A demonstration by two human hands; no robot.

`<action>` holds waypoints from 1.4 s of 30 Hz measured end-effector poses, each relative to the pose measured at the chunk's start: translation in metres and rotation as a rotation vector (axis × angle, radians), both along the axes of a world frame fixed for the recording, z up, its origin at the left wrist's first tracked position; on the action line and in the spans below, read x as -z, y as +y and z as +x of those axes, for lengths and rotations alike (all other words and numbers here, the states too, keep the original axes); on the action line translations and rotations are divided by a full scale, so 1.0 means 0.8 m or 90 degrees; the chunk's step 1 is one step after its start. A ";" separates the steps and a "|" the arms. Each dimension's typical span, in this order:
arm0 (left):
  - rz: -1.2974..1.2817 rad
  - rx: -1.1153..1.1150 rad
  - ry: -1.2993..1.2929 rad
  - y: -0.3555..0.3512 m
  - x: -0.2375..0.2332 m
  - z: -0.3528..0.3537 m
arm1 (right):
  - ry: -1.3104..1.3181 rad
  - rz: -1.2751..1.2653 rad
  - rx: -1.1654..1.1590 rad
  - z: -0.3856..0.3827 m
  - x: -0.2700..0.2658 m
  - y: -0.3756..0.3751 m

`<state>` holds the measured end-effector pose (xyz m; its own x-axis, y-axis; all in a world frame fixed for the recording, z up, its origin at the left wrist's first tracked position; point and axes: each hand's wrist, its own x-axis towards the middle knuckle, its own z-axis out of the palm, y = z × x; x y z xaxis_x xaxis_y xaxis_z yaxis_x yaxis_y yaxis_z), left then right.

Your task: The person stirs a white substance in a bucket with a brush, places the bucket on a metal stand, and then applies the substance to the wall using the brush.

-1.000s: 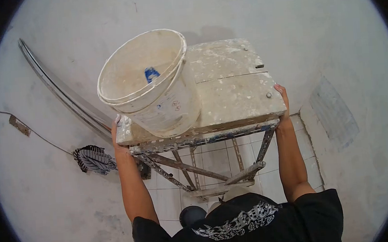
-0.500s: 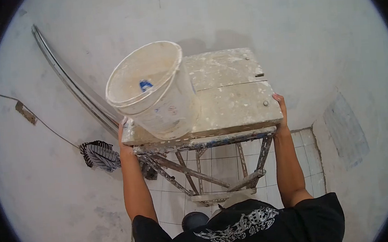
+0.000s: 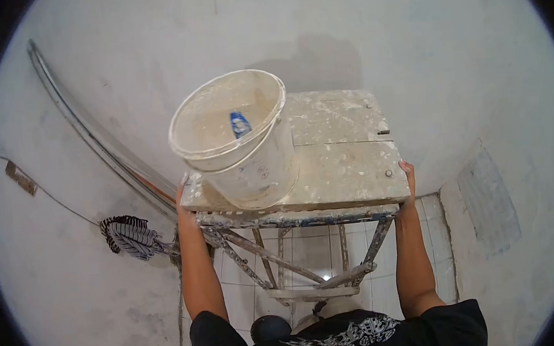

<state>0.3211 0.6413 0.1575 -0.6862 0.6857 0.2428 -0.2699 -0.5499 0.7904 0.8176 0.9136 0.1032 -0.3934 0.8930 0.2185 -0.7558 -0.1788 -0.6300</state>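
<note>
Both hands hold a paint-spattered work stand (image 3: pixel 347 168) with a plank top and a slotted metal frame below. At its left edge, my left hand (image 3: pixel 184 192) is closed round the plank, partly hidden by the board. My right hand (image 3: pixel 408 178) grips the opposite edge, its thumb and fingers up along the side. A whitish plastic bucket (image 3: pixel 251 178), crusted with plaster or paint, stands on the left part of the top, close to my left hand. Inside it shows a blue and white object (image 3: pixel 239 125) whose kind I cannot make out.
A bare wall (image 3: pixel 395 29) rises behind the stand. Long metal strips (image 3: pixel 84 125) lean at the left, near a striped cloth (image 3: pixel 134 236) hanging by a wire. White floor tiles (image 3: pixel 314 247) show beneath the frame. A grey patch (image 3: pixel 489 200) marks the right wall.
The stand and bucket appear lower and slightly to the right in the view, with both hands still on the edges. The shadow on the wall behind has changed shape.
</note>
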 end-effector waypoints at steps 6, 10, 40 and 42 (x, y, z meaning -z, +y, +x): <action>0.137 0.136 -0.020 0.009 0.033 -0.018 | -0.029 -0.033 -0.034 -0.001 0.015 0.023; 0.113 0.041 0.092 0.012 0.041 -0.021 | -0.017 -0.034 -0.054 -0.003 0.016 0.030; 0.050 0.166 -0.112 0.037 -0.006 0.043 | -0.072 -0.100 0.180 0.003 -0.039 -0.083; 0.063 0.169 -0.117 0.042 -0.008 0.034 | -0.072 -0.116 0.165 0.000 -0.040 -0.081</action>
